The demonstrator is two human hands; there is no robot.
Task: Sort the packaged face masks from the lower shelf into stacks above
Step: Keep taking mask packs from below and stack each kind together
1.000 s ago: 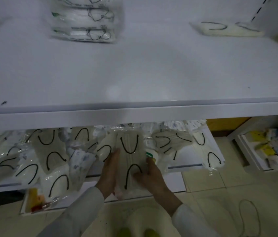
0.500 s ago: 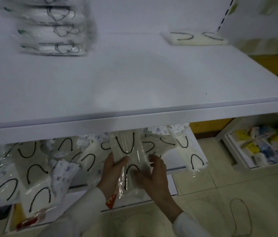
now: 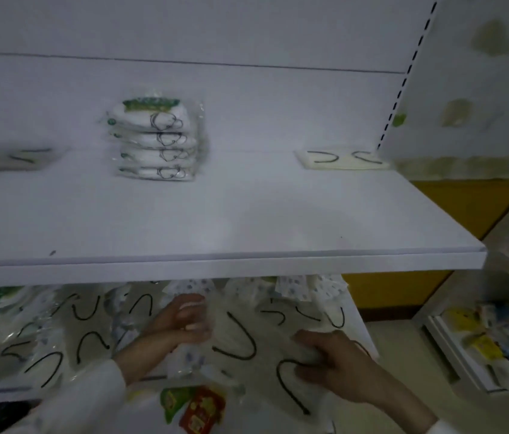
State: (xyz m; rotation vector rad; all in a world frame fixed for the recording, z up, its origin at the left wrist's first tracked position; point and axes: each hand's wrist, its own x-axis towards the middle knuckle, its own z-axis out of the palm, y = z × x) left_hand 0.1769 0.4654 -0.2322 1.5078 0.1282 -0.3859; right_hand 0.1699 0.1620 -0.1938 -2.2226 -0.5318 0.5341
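Left grip (image 3: 184, 321) and right grip (image 3: 334, 358) clasp a black-looped mask pack (image 3: 240, 339) over the lower shelf (image 3: 3, 394); next, probably lift onto matching stack (image 3: 341, 158)

Reaching forward and apart, the left hand (image 3: 181, 321) and the right hand (image 3: 337, 361) each curl their fingers round opposite edges of one clear-wrapped white mask pack (image 3: 240, 336).

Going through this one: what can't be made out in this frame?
Head view throughout.
Print on the stacked mask packs: unreadable, motion blur.
The flat pack, left on the upper shelf: cut by the frame edge.
Back of the lower shelf: hidden behind the upper shelf's front lip.
Grip of the left hand: blurred, unclear.
Contents of the mask pack the right hand grips: uncountable, blur.
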